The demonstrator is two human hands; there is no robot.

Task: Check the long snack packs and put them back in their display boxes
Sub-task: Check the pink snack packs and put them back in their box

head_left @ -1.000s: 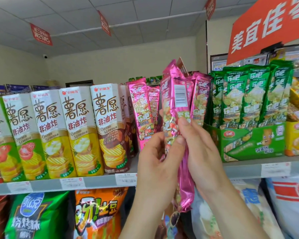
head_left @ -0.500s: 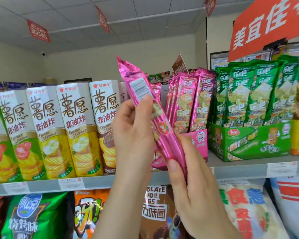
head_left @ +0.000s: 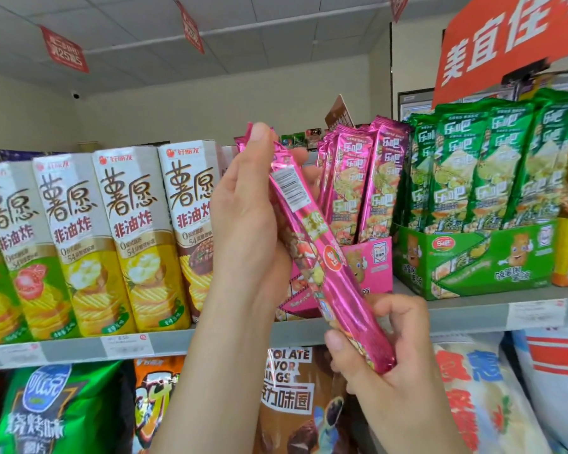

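— Where?
— In front of the pink display box (head_left: 374,267), slanted: long pink pack (head_left: 330,260), gripped high by left hand (head_left: 246,231), pinched low by right hand (head_left: 394,371).
— Readable?
— Barcode label (head_left: 291,188) up top; 乐吧 on boxed packs (head_left: 384,178).

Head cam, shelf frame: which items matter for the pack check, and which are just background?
Job: pink snack pack, held tilted by the left hand and right hand; pink display box with its standing pink packs; green display box of green packs.
Background: potato crisp cartons; bagged snacks on the lower shelf; price labels; hanging red signs.
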